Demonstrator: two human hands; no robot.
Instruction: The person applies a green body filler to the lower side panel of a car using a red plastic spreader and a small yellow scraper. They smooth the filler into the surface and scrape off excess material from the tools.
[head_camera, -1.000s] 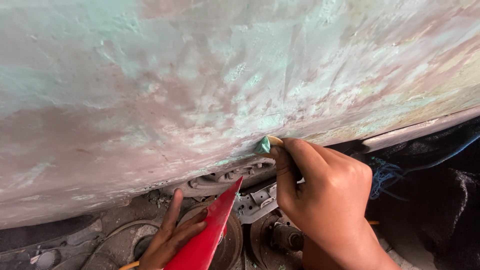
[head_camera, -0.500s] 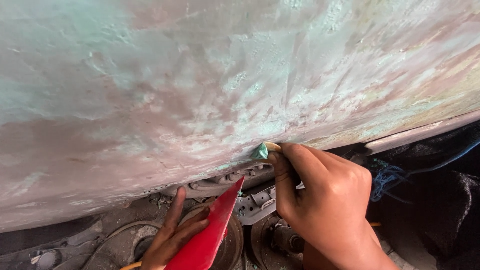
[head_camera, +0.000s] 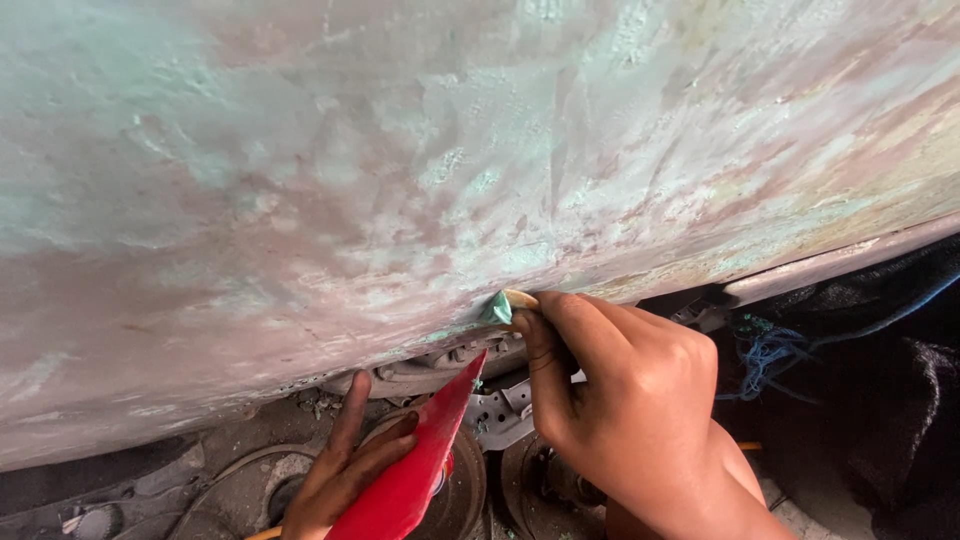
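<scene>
Fingers (head_camera: 545, 330) of right hand (head_camera: 620, 400) pinching putty-tipped spreader (head_camera: 505, 303) against panel (head_camera: 400, 180) edge, left hand (head_camera: 345, 470) gripping red scraper (head_camera: 415, 470).

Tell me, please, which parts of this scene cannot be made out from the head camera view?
- Small scraper with green paste: the right hand hides all but its tip, head view.
- Red flat plastic spreader: its lower end is cut off by the bottom edge.
- Left hand: its wrist leaves the frame, and the spreader covers part of the fingers.
- Round metal parts beneath the mottled pink-green panel: shadowed, half hidden by both hands.
</scene>
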